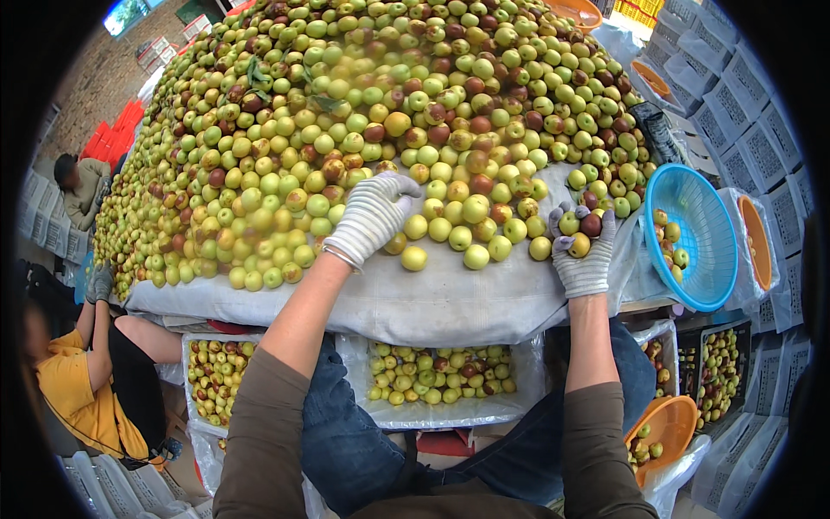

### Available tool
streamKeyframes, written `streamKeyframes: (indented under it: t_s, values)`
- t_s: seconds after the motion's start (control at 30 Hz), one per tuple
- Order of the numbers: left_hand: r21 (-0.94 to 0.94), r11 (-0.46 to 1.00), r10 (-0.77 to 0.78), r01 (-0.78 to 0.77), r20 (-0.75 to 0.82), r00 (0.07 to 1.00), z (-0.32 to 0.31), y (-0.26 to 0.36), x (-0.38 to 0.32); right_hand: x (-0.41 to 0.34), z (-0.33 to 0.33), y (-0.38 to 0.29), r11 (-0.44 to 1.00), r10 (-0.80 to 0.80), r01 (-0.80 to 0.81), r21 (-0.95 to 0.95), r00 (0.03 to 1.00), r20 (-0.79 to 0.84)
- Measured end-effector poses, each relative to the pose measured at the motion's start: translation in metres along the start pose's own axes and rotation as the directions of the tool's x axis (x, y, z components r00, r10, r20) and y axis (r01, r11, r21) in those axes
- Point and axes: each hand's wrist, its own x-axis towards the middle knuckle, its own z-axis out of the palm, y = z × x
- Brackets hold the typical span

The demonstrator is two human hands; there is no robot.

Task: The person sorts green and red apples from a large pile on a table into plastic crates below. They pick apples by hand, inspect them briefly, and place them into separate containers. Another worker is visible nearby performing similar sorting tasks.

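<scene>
A large heap of green and red-brown jujubes (402,123) covers the cloth-topped table (415,298) before me. My left hand (373,214), in a striped grey-white glove, is at the heap's near edge with its fingers curled. Whether a fruit is inside those fingers is hidden. Palm up at the right, my gloved right hand (587,269) holds several jujubes (590,225), one dark red and others yellow-green. Loose jujubes (476,256) lie on the cloth between the hands. Below the table edge, a plastic-lined box (454,415) with jujubes in it stands between my knees.
Right of my right hand, a blue plastic basket (703,253) leans at the table edge, a few jujubes inside. An orange basket (674,422) sits beside my right leg. Another lined box (194,389) stands left. A person in yellow (78,389) works at the left; stacked crates (746,123) line the right.
</scene>
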Motion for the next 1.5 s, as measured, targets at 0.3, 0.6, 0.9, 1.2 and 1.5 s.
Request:
streamKeyframes:
  t_s: [0.3,0.6,0.9,1.2,1.5]
  values:
    - [0.612,0.671,0.036,-0.418,0.536,0.843,0.027,0.03,0.04,0.008,0.002,0.002,0.996,-0.078,0.083,0.017,0.98,-0.184]
    - [0.206,0.979,-0.031,0.008,0.105,0.994,0.015,0.021,0.038,0.009,0.0,0.004,0.997,-0.033,0.046,0.06,0.98,-0.194]
    - [0.654,0.743,-0.058,-0.145,0.278,0.959,0.027,0.05,0.063,0.007,0.006,0.005,0.997,-0.031,0.045,0.065,0.979,-0.204]
    - [0.658,0.636,-0.043,-0.403,0.552,0.833,0.047,0.052,0.065,0.01,0.002,0.005,0.997,-0.001,0.016,0.074,0.981,-0.194]
    - [0.251,0.941,-0.26,0.225,0.114,0.959,0.021,0.05,0.074,0.011,-0.004,0.008,0.997,-0.009,0.021,0.07,0.987,-0.158]
